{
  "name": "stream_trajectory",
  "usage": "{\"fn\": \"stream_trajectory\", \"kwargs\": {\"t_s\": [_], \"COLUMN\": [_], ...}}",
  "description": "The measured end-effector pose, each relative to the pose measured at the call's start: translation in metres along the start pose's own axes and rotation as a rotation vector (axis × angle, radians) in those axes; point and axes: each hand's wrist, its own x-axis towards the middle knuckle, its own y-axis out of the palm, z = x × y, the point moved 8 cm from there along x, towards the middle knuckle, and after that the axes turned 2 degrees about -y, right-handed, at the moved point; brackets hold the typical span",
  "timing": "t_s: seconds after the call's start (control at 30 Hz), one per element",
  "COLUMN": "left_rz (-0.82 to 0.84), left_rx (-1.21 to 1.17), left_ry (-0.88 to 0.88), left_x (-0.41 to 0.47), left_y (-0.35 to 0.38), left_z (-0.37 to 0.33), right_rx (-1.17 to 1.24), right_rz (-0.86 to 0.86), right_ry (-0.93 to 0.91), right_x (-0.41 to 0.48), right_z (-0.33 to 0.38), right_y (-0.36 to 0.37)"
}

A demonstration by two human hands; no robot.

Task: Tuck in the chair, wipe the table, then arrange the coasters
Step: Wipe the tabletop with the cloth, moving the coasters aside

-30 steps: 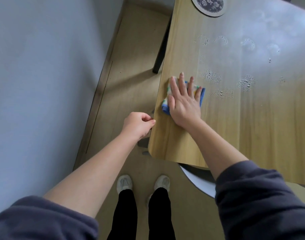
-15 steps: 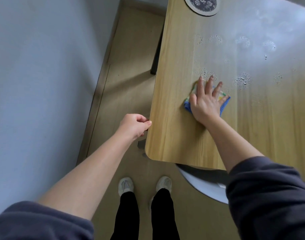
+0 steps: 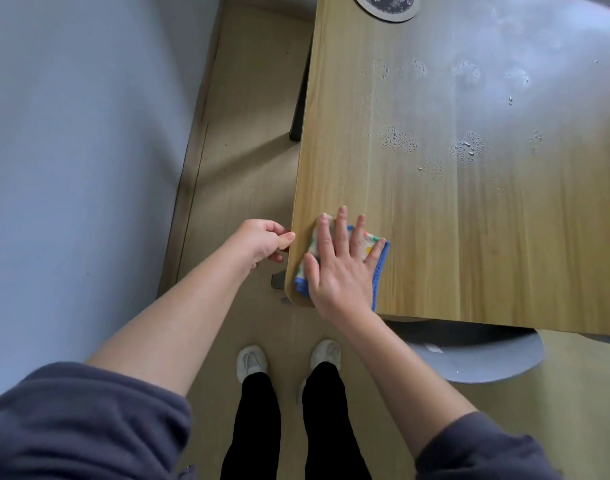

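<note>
Cloth (image 3: 380,271) lies flat on the table (image 3: 470,244) at its near-L corner, just inside both edges. It's a soft folded rag w/ a blue border and a pale printed top w/ coloured spots. Its sides sit a bit skewed to the table edges. R hand (image 3: 341,268) covers most of it, so its long axis can't be told. R hand is flat, palm down, fingers straight and spread, pointing away from the person, pressing the cloth. L hand (image 3: 262,240) is at the L edge, curled: thumb tip on the edge, fingers tucked under, pinching the table. Table is smooth, light wood-look, grain running away from the person, corner rounded. Drops (image 3: 400,140) bead in patches further up, well apart from the cloth. A round coaster (image 3: 386,5), dark patterned centre w/ pale rim, is cut off at the top. A grey rounded chair (image 3: 487,358) seat shows under the near edge.
</note>
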Motion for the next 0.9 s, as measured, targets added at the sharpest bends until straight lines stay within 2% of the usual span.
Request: {"fn": "stream_trajectory", "kwargs": {"t_s": [0.1, 0.13, 0.17, 0.27, 0.33, 0.4, 0.53, 0.7, 0.77, 0.9], "left_rz": [0.025, 0.022, 0.017, 0.011, 0.009, 0.009, 0.047, 0.139, 0.143, 0.144], "left_rx": [0.039, 0.048, 0.056, 0.052, 0.028, 0.017, -0.007, -0.071, -0.088, -0.103], "left_ry": [-0.028, -0.03, -0.03, -0.027, -0.025, -0.025, -0.051, -0.121, -0.121, -0.095], "left_x": [0.002, 0.002, 0.003, 0.005, 0.005, 0.005, 0.006, 0.01, 0.012, 0.014], "left_y": [0.001, 0.0, -0.001, -0.002, -0.002, -0.002, -0.001, 0.006, 0.005, 0.001], "left_z": [0.003, 0.003, 0.003, 0.005, 0.007, 0.007, 0.008, 0.018, 0.02, 0.019], "right_rx": [-0.035, -0.043, -0.032, 0.054, 0.08, 0.086, 0.015, 0.004, 0.001, -0.012], "right_rz": [0.017, 0.021, 0.026, 0.033, 0.024, 0.018, -0.009, -0.021, -0.011, -0.018], "right_ry": [-0.164, -0.155, -0.08, 0.305, 0.413, 0.345, 0.014, -0.288, -0.333, -0.296], "right_x": [-0.002, -0.002, -0.001, -0.012, -0.02, -0.02, -0.013, 0.016, 0.043, 0.112], "right_z": [-0.006, -0.022, -0.045, -0.113, -0.113, -0.08, -0.005, 0.008, 0.007, 0.0], "right_y": [-0.003, -0.005, -0.007, -0.011, -0.009, -0.004, 0.002, -0.009, -0.014, -0.03]}}
